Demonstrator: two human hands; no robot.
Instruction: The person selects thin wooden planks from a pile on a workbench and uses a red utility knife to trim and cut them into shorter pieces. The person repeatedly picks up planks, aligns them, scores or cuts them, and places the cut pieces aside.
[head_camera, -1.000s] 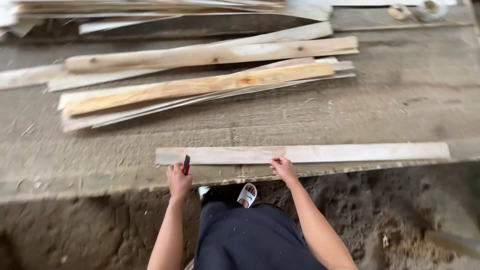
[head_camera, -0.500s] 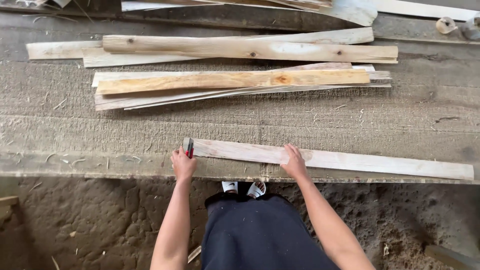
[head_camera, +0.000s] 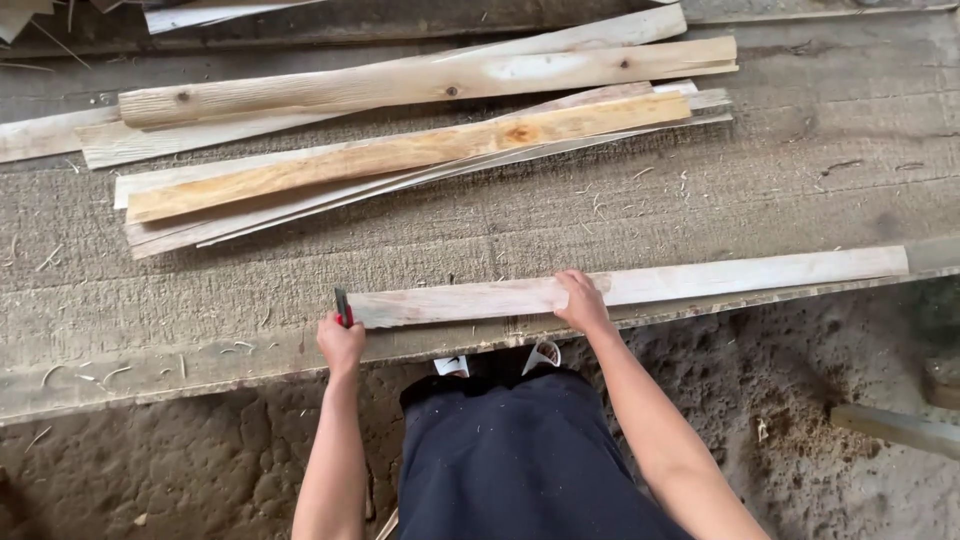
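Stacked wooden slats (head_camera: 400, 150) lie across the worn plank platform (head_camera: 700, 200) — packed dirt ground (head_camera: 850, 380) below it.

Rough woodworking site, likely an outdoor or shed carpentry workshop. Weathered grey plank work surface (head_camera: 700, 200) strewn with wood shavings, a stack of pale rough-sawn timber slats (head_camera: 400, 150) on it. Bare packed-dirt floor (head_camera: 800, 400) below, sawdust mixed in.

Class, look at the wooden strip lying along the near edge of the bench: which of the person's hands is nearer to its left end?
Left. The left hand, gripping a small red-and-black tool, sits right at the left end of the strip. The right hand presses on the strip further along.
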